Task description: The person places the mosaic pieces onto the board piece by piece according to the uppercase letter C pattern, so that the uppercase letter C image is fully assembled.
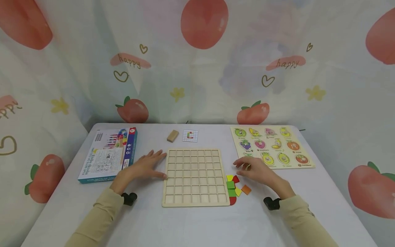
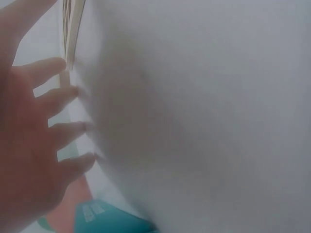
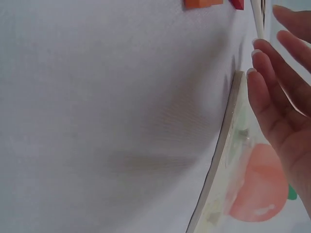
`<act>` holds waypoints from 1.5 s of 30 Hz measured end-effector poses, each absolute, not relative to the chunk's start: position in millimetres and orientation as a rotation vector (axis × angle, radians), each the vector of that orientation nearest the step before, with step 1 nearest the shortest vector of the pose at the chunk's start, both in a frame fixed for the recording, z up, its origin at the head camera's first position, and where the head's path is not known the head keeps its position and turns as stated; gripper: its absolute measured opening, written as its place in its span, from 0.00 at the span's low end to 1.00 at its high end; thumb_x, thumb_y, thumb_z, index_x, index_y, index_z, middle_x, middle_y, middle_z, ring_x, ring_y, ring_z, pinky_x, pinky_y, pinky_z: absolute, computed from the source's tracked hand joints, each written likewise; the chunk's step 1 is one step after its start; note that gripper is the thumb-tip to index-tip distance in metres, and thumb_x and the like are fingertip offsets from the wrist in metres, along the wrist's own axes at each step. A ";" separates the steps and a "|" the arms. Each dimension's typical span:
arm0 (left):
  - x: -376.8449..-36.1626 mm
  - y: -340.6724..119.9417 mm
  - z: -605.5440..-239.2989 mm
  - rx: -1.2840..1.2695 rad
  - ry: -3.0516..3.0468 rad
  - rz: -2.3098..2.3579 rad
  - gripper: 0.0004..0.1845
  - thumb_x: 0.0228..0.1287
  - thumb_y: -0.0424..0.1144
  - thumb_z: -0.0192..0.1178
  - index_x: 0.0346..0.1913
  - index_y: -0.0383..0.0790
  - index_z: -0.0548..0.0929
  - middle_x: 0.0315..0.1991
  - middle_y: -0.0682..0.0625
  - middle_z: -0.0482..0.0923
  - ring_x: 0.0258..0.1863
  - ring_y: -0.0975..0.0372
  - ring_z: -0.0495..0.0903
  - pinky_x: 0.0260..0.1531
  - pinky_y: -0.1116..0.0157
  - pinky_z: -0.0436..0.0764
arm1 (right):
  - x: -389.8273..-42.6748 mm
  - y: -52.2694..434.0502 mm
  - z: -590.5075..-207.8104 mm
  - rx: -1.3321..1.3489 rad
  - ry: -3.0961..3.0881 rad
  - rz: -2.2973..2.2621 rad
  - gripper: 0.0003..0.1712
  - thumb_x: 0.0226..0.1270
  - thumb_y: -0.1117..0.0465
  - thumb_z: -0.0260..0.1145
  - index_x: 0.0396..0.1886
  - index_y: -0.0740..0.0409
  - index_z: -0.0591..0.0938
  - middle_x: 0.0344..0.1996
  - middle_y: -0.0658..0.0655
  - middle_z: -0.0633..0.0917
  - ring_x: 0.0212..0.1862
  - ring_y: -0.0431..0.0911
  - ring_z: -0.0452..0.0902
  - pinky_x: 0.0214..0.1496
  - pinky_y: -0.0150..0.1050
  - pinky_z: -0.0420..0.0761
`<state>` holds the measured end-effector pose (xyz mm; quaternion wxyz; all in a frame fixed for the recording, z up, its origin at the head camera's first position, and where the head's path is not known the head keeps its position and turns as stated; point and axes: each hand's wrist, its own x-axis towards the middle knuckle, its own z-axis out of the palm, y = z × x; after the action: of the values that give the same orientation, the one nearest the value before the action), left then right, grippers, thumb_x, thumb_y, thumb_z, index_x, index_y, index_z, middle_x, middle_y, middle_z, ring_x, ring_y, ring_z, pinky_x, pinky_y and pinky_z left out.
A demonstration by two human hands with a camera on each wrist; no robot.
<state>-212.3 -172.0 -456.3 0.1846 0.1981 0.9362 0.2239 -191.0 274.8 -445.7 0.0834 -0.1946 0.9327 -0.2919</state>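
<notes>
A wooden grid board [image 1: 194,174] with bare square cells lies in the middle of the table. My left hand [image 1: 148,166] is spread at its left edge, the thumb right at the frame; the left wrist view shows the fingers [image 2: 58,99] apart. Beyond the board's right edge my right hand [image 1: 254,168] hovers over the table with loosely bent fingers and nothing in them. Just below it sit several coloured tiles: a green square [image 1: 230,185], a red piece [image 1: 236,179], a yellow piece [image 1: 238,192], an orange square [image 1: 246,189] and a red rounded piece [image 1: 232,200].
Behind the board are a small wooden block [image 1: 172,136] and a pattern card [image 1: 190,136] with a coloured figure on a grid. A boxed set [image 1: 106,154] lies at the left. A fruit puzzle board [image 1: 273,147] lies at the back right, partly under my right hand in view.
</notes>
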 end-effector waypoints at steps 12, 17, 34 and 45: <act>-209.0 -166.6 -456.0 0.534 2.642 0.597 0.55 0.58 0.60 0.73 0.82 0.45 0.57 0.84 0.37 0.45 0.82 0.35 0.38 0.78 0.34 0.41 | -188.5 263.1 -457.0 -0.624 2.691 -0.888 0.11 0.63 0.63 0.74 0.46 0.55 0.88 0.36 0.46 0.86 0.35 0.39 0.75 0.37 0.31 0.79; -208.4 -162.9 -455.5 0.515 2.642 0.600 0.55 0.58 0.57 0.74 0.82 0.46 0.57 0.84 0.38 0.45 0.82 0.35 0.38 0.78 0.34 0.41 | -189.5 260.7 -458.6 -0.660 2.673 -0.898 0.11 0.62 0.64 0.75 0.45 0.55 0.89 0.36 0.48 0.85 0.33 0.39 0.73 0.35 0.31 0.77; -209.6 -159.0 -460.1 0.474 2.672 0.616 0.55 0.55 0.55 0.77 0.82 0.46 0.59 0.84 0.38 0.45 0.82 0.35 0.38 0.77 0.33 0.41 | -193.3 244.6 -458.9 -0.629 2.693 -0.850 0.11 0.60 0.61 0.78 0.41 0.57 0.86 0.31 0.48 0.80 0.34 0.41 0.73 0.35 0.31 0.77; -209.3 -158.4 -458.9 0.460 2.663 0.618 0.55 0.55 0.55 0.77 0.82 0.47 0.58 0.84 0.39 0.45 0.82 0.36 0.36 0.78 0.34 0.40 | -195.8 239.4 -455.3 -0.591 2.691 -0.838 0.11 0.61 0.63 0.77 0.40 0.57 0.84 0.32 0.50 0.80 0.34 0.42 0.72 0.34 0.31 0.76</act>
<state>-209.3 -158.4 -458.9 0.1835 0.1631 0.9443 0.2190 -195.8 239.4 -455.3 0.1303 -0.2033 0.9265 -0.2886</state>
